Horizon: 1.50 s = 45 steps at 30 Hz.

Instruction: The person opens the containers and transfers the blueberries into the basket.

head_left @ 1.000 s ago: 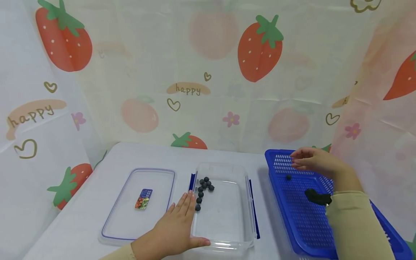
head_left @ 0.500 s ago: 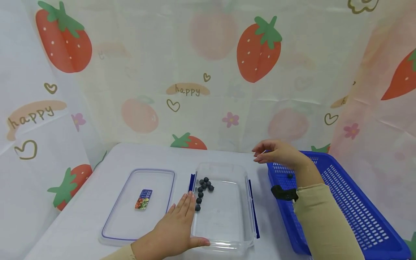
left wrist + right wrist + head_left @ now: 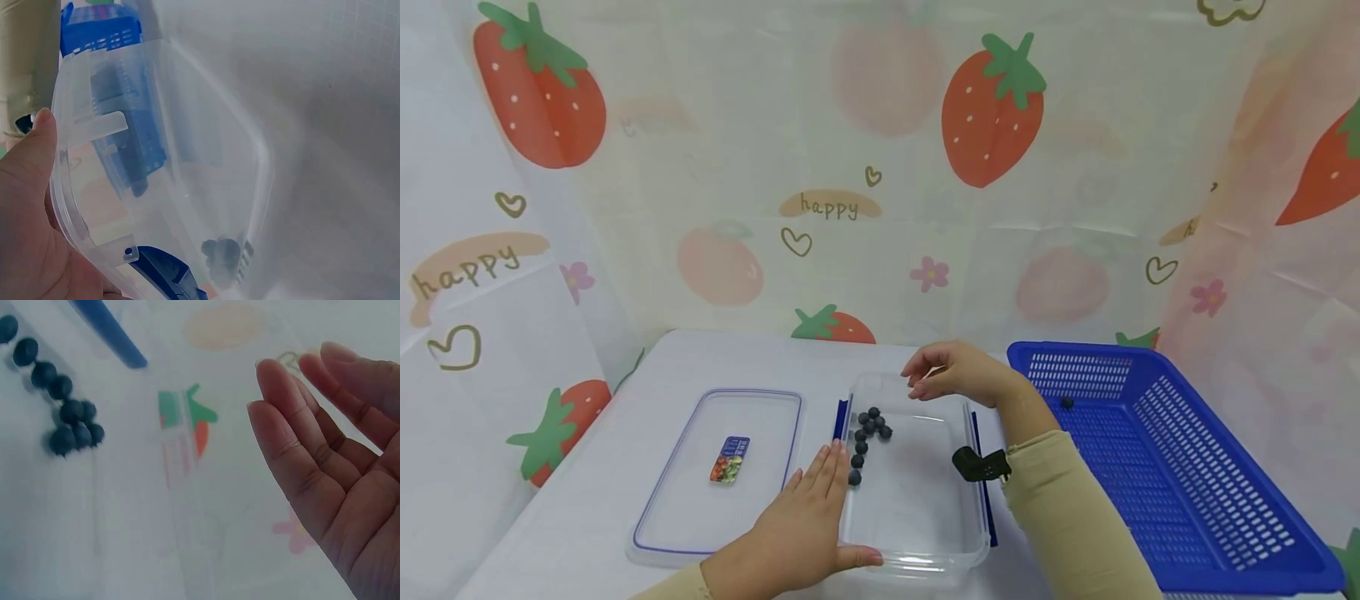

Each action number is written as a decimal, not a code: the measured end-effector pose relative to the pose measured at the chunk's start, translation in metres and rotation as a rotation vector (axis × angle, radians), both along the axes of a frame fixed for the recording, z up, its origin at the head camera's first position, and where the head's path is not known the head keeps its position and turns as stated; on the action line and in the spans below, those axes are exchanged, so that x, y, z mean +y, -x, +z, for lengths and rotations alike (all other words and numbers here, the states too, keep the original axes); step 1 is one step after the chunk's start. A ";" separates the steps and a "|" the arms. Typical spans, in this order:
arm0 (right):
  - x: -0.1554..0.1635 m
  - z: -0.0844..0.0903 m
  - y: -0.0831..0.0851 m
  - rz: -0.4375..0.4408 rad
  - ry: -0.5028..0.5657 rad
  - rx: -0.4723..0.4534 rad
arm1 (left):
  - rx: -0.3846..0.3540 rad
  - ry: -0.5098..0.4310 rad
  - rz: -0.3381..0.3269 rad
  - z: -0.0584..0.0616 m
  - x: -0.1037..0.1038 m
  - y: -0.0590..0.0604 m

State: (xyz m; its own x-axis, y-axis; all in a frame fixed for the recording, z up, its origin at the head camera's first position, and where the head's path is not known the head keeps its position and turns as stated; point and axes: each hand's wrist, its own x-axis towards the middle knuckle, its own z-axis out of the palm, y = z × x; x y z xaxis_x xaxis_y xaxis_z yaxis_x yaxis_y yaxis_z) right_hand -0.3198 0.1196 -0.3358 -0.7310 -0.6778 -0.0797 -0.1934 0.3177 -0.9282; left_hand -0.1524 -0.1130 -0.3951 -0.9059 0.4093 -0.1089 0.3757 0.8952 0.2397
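A clear plastic food container with blue side latches stands on the table, uncovered. Several blueberries lie in a line and cluster along its left side. My left hand rests against the container's left side with straight fingers, its thumb reaching to the front edge. Over the container's far end hovers my right hand, palm down, its fingers loosely bent. No berry shows between those fingers. To the right sits a blue perforated basket with one blueberry at its far end.
A clear lid with a blue seal and a small printed label lies left of the container. Strawberry-printed sheeting hangs behind the white table. A dark wrist strap is on the right arm.
My right hand has moved left from above the basket to above the container's far end. My left hand, the blueberries in the container and the one in the basket stay in place.
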 end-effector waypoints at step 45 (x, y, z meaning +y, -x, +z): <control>-0.082 -0.080 -0.018 0.153 -0.506 -0.085 | 0.044 -0.031 -0.035 0.002 -0.001 -0.002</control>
